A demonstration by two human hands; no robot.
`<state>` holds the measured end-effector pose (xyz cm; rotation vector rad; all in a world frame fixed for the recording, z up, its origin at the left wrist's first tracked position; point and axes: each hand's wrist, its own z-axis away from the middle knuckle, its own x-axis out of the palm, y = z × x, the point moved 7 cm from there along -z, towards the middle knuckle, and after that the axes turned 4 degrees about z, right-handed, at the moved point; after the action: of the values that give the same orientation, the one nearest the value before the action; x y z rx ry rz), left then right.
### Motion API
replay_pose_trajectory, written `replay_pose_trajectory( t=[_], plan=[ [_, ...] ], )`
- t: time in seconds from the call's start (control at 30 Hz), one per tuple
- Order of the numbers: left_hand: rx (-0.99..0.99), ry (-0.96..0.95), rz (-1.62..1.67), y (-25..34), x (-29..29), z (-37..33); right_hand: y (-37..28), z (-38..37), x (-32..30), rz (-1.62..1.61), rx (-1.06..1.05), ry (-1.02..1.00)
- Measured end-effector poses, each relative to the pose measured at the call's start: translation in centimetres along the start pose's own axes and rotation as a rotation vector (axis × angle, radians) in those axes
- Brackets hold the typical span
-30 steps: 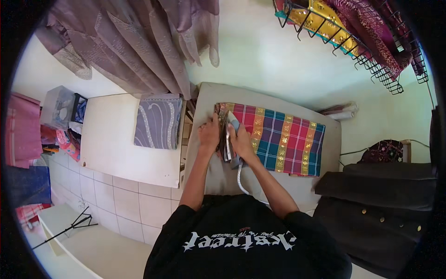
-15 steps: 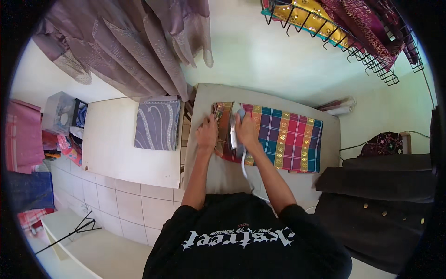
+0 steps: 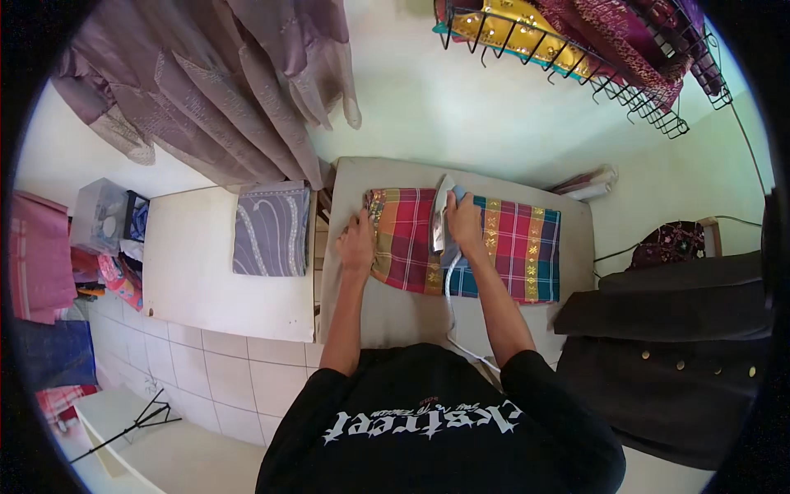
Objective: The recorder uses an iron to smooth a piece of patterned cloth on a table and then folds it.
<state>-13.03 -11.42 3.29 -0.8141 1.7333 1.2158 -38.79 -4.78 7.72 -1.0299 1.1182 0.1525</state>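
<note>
Left hand (image 3: 356,243) 9 o'clock off view centre, left forearm (image 3: 344,317) toward 12; right hand (image 3: 465,226) near 2, curled, right forearm (image 3: 499,306) toward 11.

Mauve drapery (image 3: 206,90), hanging; grey cloth (image 3: 271,230), folded, on white table (image 3: 189,296); clear bin (image 3: 97,212) near pink cloth (image 3: 39,259); black tripod (image 3: 138,420); wire rack (image 3: 607,85) holding yellow fabric (image 3: 514,25); dark fabric (image 3: 658,403) with gold buttons (image 3: 680,365).

Black shirt (image 3: 444,465) — sleeves (image 3: 539,385) seemingly short
</note>
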Motion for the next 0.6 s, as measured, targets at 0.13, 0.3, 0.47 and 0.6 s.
replay_pose_trajectory(
  t=[0.13, 0.3, 0.47, 0.6],
  plan=[
    [-0.027, -0.023, 0.003, -0.3, -0.1, 0.1, 0.0, 5.6, -0.2, 0.001, -0.069, -0.105],
    [0.017, 0.041, 0.019, 0.5, -1.4, 0.3, 2.6, 2.6, -4.4, 0.075, -0.188, 0.097],
    [0.0, 0.061, -0.006, -0.6, -1.2, 0.0, 4.4, 2.5, -5.7, 0.099, -0.022, 0.073],
    [-0.006, -0.005, 0.001, 0.4, -1.5, -0.1, 6.9, 3.6, -6.4, 0.056, 0.064, -0.012]
  ],
)
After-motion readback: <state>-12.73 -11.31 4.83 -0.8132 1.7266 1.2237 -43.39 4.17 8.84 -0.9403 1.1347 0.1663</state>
